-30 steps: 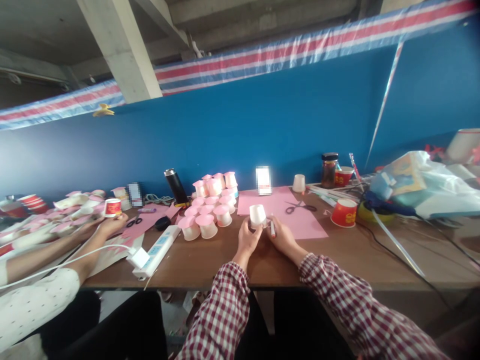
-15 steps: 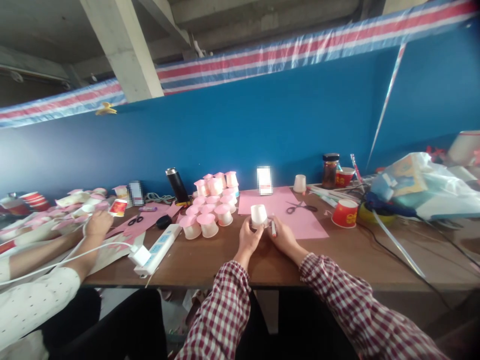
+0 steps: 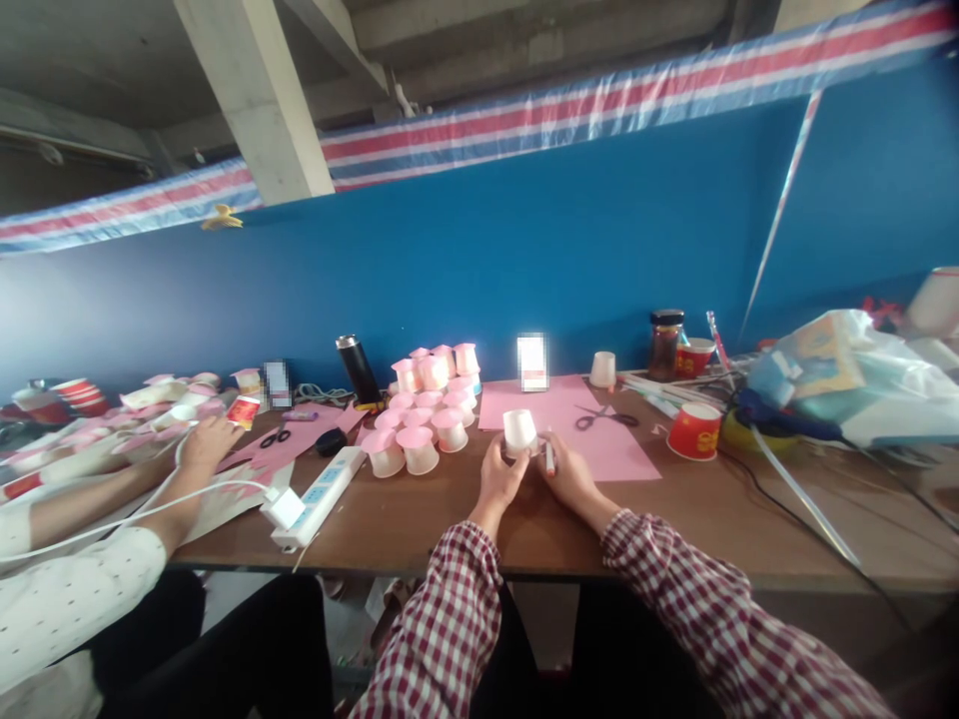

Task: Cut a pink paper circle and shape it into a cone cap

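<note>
Left hand (image 3: 500, 479) clasps a white cup (image 3: 519, 429), right hand (image 3: 571, 473) a marker (image 3: 549, 462); red cup (image 3: 687, 431) bears unreadable yellow print (image 3: 708, 440).

Cup (image 3: 519, 429) between left hand (image 3: 500, 481) and right hand (image 3: 569, 471), scissors (image 3: 599, 416) partly on paper (image 3: 618, 459) behind, power strip (image 3: 324, 493) at left, bag (image 3: 828, 384) at far right

Blue partition (image 3: 450, 260), striped sheeting (image 3: 554, 117) above, grey concrete pillar (image 3: 255, 100), brown table (image 3: 397, 524)

Looking like a makeshift craft workshop in a bare concrete building (image 3: 255, 100)

Showing a raw pillar (image 3: 259, 110) above a blue partition (image 3: 524, 250), and carrying pink-topped paper cups (image 3: 418, 456), scissors (image 3: 618, 421), pink paper (image 3: 625, 461) and a power strip (image 3: 330, 489) along one shared brown tabletop (image 3: 420, 529).
</note>
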### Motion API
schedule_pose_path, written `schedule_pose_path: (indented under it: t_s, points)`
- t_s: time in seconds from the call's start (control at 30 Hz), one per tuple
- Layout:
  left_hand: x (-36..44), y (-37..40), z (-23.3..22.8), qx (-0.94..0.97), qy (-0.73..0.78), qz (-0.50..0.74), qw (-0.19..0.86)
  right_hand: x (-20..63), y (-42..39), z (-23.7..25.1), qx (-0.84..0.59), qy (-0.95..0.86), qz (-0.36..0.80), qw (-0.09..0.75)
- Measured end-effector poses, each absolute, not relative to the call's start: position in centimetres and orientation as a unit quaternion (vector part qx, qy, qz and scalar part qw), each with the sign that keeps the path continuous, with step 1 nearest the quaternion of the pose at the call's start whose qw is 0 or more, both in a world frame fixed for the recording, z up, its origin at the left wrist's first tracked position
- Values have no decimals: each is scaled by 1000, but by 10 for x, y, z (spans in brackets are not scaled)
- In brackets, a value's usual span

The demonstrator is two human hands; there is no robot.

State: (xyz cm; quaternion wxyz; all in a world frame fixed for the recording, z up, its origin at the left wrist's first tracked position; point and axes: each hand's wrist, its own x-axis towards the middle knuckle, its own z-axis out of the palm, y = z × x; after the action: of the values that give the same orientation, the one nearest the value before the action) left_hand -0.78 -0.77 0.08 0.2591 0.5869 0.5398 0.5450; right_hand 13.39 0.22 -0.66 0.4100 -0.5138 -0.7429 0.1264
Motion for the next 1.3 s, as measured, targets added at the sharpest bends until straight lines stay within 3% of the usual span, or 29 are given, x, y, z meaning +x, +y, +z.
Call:
schedule_pose_path:
  t_s: [1.3]
  points:
    - [-7, -9, 3, 570, 490, 580, 315, 135, -2, -3, -479, -741, 133, 452]
